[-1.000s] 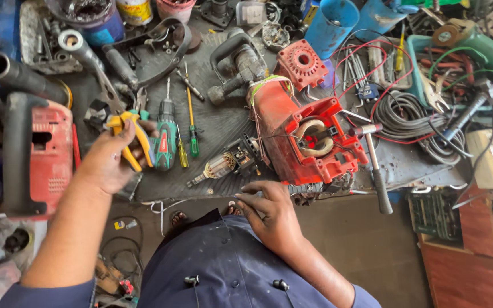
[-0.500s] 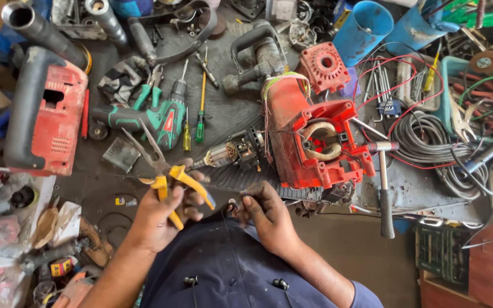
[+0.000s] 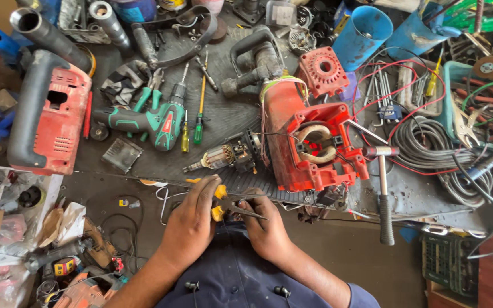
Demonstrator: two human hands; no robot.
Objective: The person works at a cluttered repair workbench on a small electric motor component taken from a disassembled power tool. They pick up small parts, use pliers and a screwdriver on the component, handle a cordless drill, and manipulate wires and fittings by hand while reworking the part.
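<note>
Pliers (image 3: pixel 232 205) with yellow handles sit in my left hand (image 3: pixel 192 219), fingers wrapped round the grips and closed on them, so the thin jaws point away from my body toward my right hand (image 3: pixel 263 225). That hand is curled nearly shut just beside the tips; it seems to pinch something small there, though I cannot tell what. I keep both hands low, against my dark blue shirt (image 3: pixel 241 279) and just short of the near edge of the worktop (image 3: pixel 223 120), close under my eyes for fine work. Just beyond the pliers lies the motor armature (image 3: pixel 223 157) (copper windings showing), and to its right, touching or nearly so, stands the opened red tool housing (image 3: pixel 309 142). A hammer (image 3: pixel 384 191) lies right of that housing, the green drill (image 3: pixel 149 122) well to the armature's left.
</note>
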